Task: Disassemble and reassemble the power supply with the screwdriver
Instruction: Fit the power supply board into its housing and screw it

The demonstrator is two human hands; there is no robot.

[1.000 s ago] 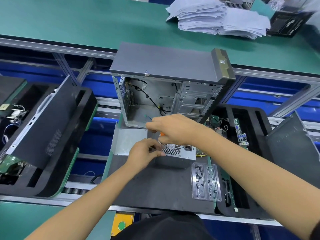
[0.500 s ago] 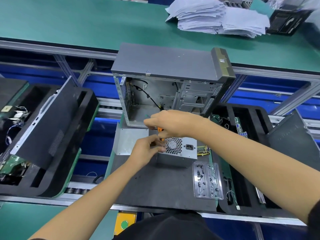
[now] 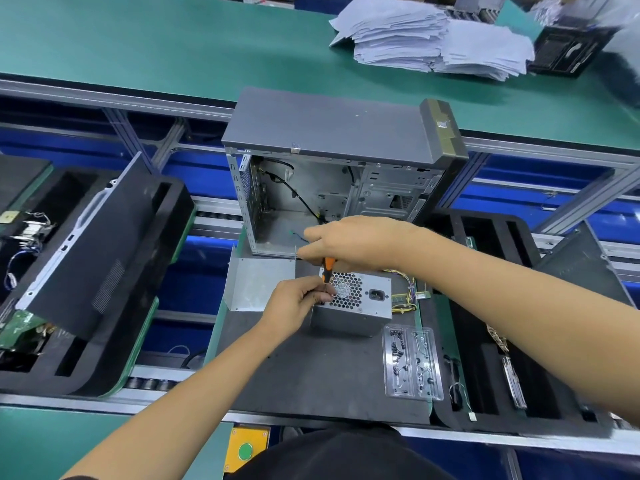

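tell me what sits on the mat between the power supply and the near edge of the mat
In the head view, a clear plastic parts tray sits just in front of the power supply; otherwise the dark mat there is bare.

open computer case (image 3: 332, 188), paper stacks (image 3: 433, 43)

— Where are your hands?
— My right hand (image 3: 356, 242) reaches in from the right, knuckles up, fingers curled round the screwdriver (image 3: 327, 268).
— And the left?
— My left hand (image 3: 298, 303) sits just below it, fingertips pinched together at the screwdriver's lower end.
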